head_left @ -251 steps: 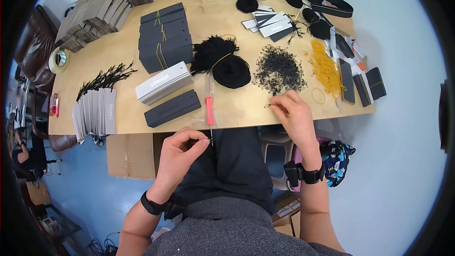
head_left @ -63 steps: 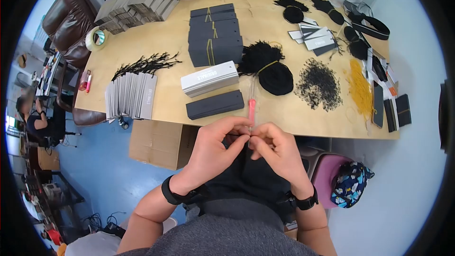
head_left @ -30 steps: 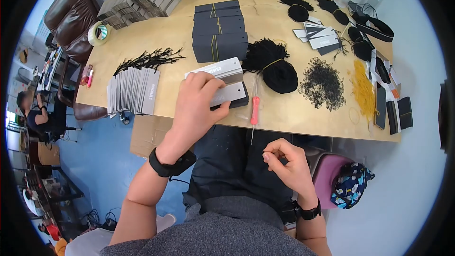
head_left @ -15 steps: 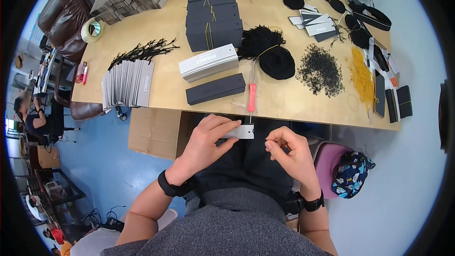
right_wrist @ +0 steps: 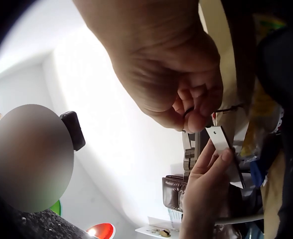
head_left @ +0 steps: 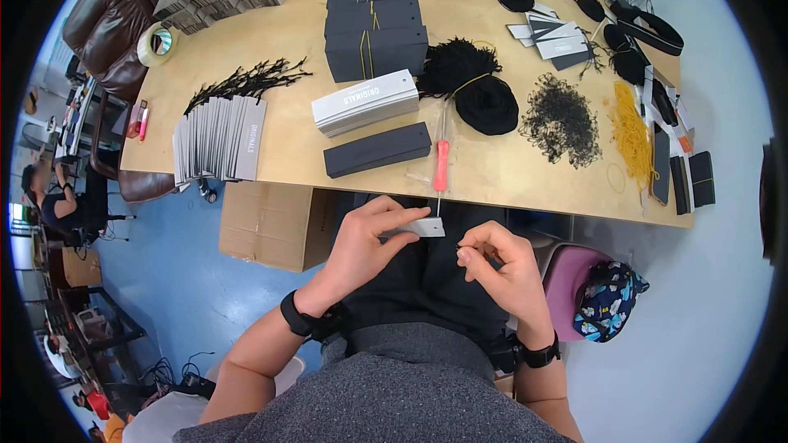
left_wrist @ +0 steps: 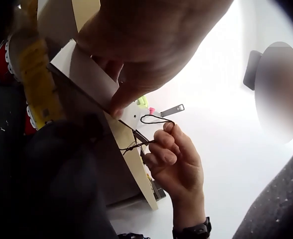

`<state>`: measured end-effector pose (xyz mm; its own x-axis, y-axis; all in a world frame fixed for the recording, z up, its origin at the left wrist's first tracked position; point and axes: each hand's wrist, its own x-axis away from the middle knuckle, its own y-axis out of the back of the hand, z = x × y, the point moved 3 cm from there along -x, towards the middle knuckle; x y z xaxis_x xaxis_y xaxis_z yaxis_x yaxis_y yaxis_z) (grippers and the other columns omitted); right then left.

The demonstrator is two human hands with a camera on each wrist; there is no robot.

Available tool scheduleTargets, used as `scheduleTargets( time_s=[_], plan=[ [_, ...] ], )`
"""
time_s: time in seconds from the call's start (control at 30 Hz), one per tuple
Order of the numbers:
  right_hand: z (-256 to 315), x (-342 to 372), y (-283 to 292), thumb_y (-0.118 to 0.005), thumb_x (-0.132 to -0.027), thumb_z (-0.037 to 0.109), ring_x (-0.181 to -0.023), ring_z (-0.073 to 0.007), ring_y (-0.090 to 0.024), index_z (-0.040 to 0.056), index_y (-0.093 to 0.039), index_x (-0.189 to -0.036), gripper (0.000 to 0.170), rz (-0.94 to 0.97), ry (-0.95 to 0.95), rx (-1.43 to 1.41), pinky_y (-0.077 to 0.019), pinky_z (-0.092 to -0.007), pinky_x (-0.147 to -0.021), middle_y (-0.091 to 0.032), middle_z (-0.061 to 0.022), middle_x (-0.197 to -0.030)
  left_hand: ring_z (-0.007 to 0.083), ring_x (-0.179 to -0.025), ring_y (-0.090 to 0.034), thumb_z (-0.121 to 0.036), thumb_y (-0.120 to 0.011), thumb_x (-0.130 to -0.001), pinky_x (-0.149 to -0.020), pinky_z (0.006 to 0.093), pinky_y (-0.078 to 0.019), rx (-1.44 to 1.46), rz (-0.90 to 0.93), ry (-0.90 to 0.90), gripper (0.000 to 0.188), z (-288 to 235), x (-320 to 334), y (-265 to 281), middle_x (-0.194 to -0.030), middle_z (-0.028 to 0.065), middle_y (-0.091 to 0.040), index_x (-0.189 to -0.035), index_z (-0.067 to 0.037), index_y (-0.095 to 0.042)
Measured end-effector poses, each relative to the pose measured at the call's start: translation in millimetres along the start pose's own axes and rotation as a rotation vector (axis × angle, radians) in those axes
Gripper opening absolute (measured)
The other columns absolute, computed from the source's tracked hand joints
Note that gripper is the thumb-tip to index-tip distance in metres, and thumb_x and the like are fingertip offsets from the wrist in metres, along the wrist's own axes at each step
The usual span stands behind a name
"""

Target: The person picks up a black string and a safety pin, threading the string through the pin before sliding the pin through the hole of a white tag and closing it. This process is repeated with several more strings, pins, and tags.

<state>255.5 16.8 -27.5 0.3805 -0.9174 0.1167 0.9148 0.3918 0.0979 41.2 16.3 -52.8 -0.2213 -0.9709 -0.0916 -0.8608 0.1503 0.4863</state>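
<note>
My left hand (head_left: pixel 365 238) pinches a white hang tag (head_left: pixel 427 228) between thumb and fingers, just off the table's front edge. The left wrist view shows a dark layer along the edge of the tag (left_wrist: pixel 86 74) and a small hole at its end. To its right, my right hand (head_left: pixel 505 267) pinches a thin black cord (left_wrist: pixel 154 119). A loop of the cord stands out from the fingertips toward the tag's holed end, and more cord trails below the curled fingers. In the right wrist view, the holed end of the tag (right_wrist: pixel 217 137) lies close by the right fingertips.
A pink-handled tool (head_left: pixel 442 166) lies with its metal shaft over the table edge. Behind are white tags (head_left: pixel 365 98), dark tags (head_left: pixel 377 153) and bundled black cords (head_left: pixel 484 102). Small black pins (head_left: pixel 562 119) and yellow rubber bands (head_left: pixel 632 135) lie right; strung tags (head_left: pixel 217 139) left.
Both hands were together at the tool's shaft; then the left hand reached to the stacks and brought a tag back over the lap. The right hand stays nearby, pinching the cord.
</note>
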Motion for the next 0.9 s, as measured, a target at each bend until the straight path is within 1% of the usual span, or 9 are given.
scheduleTargets(
  time_s=[0.23,0.43,0.53,0.6,0.67,0.73,0.8,0.83,0.9],
  plan=[
    [-11,-5,-9,-0.065,-0.095,0.006,-0.069,-0.0061,-0.061,-0.0006,-0.062,-0.099,0.008,0.101,-0.066,-0.169,-0.0487,-0.0203,-0.059,-0.065,-0.0023,-0.082,0.0247,-0.096,-0.071,0.003,-0.071,-0.082,-0.086,0.0309,-0.0537,0.152,0.067,0.092,0.032,5,-17,-4,-0.109,0.0162,-0.072,-0.114,-0.001,-0.07],
    [-54,-14,-2,-0.063,-0.097,0.009,-0.057,-0.005,-0.056,-0.0007,-0.062,-0.098,0.01,-0.197,-0.203,-0.132,-0.0447,-0.0198,-0.052,-0.064,-0.0033,-0.075,0.0232,-0.096,-0.07,0.002,-0.07,-0.084,-0.086,0.0308,-0.0532,0.158,0.089,0.061,0.029,2,-17,-5,-0.107,0.0145,-0.072,-0.113,0.002,-0.067],
    [-64,-10,7,-0.062,-0.097,0.01,-0.056,-0.0051,-0.056,-0.0005,-0.063,-0.097,0.011,-0.2,-0.255,-0.095,-0.044,-0.0194,-0.052,-0.065,-0.003,-0.074,0.023,-0.093,-0.069,0.002,-0.069,-0.085,-0.084,0.0306,-0.0527,0.239,0.096,0.076,0.026,11,-14,-9,-0.103,0.013,-0.071,-0.112,0.002,-0.067],
    [-65,-4,7,-0.062,-0.097,0.011,-0.056,-0.0049,-0.056,0.0,-0.063,-0.097,0.011,-0.174,-0.282,-0.104,-0.0441,-0.0194,-0.052,-0.065,-0.0032,-0.075,0.023,-0.092,-0.069,0.001,-0.069,-0.086,-0.083,0.0306,-0.0525,0.281,0.103,0.088,0.024,19,-12,-12,-0.1,0.0122,-0.071,-0.11,0.002,-0.068],
    [-69,0,3,-0.063,-0.098,0.013,-0.057,-0.0048,-0.056,0.0003,-0.063,-0.097,0.013,-0.074,-0.325,-0.175,-0.0448,-0.0195,-0.053,-0.066,-0.0031,-0.076,0.0224,-0.089,-0.068,0.002,-0.07,-0.085,-0.081,0.0306,-0.0524,0.263,0.136,-0.096,0.023,20,-10,-12,-0.097,0.0116,-0.07,-0.108,0.001,-0.069],
    [-61,2,-3,-0.063,-0.098,0.014,-0.058,-0.005,-0.057,0.0005,-0.063,-0.1,0.014,-0.009,-0.362,-0.195,-0.0459,-0.0197,-0.053,-0.067,-0.0033,-0.078,0.0218,-0.089,-0.067,0.003,-0.07,-0.084,-0.08,0.0304,-0.0522,0.278,0.205,-0.103,0.023,15,-4,-10,-0.096,0.0112,-0.069,-0.107,0.001,-0.07],
    [-50,5,-14,-0.063,-0.099,0.016,-0.06,-0.0054,-0.058,0.001,-0.063,-0.102,0.015,0.235,-0.412,-0.238,-0.0467,-0.0199,-0.054,-0.068,-0.0035,-0.08,0.0212,-0.088,-0.067,0.004,-0.071,-0.083,-0.079,0.0303,-0.052,0.293,0.276,-0.106,0.023,7,1,-8,-0.095,0.0108,-0.069,-0.105,0.0,-0.07],
    [-46,6,-16,-0.061,-0.099,0.014,-0.062,-0.0058,-0.06,0.0003,-0.061,-0.112,0.018,0.318,-0.403,-0.23,-0.0486,-0.0202,-0.057,-0.069,-0.0054,-0.092,0.021,-0.088,-0.067,0.005,-0.071,-0.082,-0.078,0.0301,-0.052,0.305,0.27,-0.06,0.024,2,2,-5,-0.095,0.0108,-0.069,-0.105,0.0,-0.07],
    [-29,4,-15,-0.06,-0.099,0.012,-0.063,-0.0059,-0.06,-0.0002,-0.059,-0.117,0.021,0.257,-0.319,-0.23,-0.0494,-0.0203,-0.059,-0.069,-0.0061,-0.099,0.0173,-0.088,-0.065,0.006,-0.07,-0.08,-0.078,0.0279,-0.0509,0.365,0.246,0.014,0.026,-8,3,4,-0.092,0.0081,-0.067,-0.106,0.0,-0.07]
  ],
)
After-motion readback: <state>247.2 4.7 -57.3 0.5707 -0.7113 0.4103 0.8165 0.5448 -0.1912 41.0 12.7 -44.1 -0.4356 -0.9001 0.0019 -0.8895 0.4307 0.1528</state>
